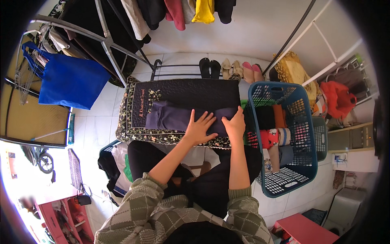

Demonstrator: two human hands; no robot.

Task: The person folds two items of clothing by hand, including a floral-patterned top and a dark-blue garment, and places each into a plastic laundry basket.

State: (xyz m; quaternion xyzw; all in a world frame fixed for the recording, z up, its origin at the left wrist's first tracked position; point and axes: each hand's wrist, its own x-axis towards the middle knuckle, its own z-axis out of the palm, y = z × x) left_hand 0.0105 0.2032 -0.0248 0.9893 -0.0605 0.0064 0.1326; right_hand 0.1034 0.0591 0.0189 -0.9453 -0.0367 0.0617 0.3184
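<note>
A dark purple garment, folded into a long strip, lies across a black quilted mat with a floral embroidered border and some writing. The mat covers a raised flat surface in front of my knees. My left hand rests palm down on the middle of the strip, fingers spread. At the strip's right end is my right hand, its thumb on top of the cloth and its fingers curled around the end edge. What lies under that right end is hidden by the cloth and hand.
Close on the right stands a blue plastic laundry basket with several folded clothes. Another basket with loose clothes is at the lower left. Beyond the mat are a shoe rack with footwear and hanging clothes. A blue bag hangs at the left.
</note>
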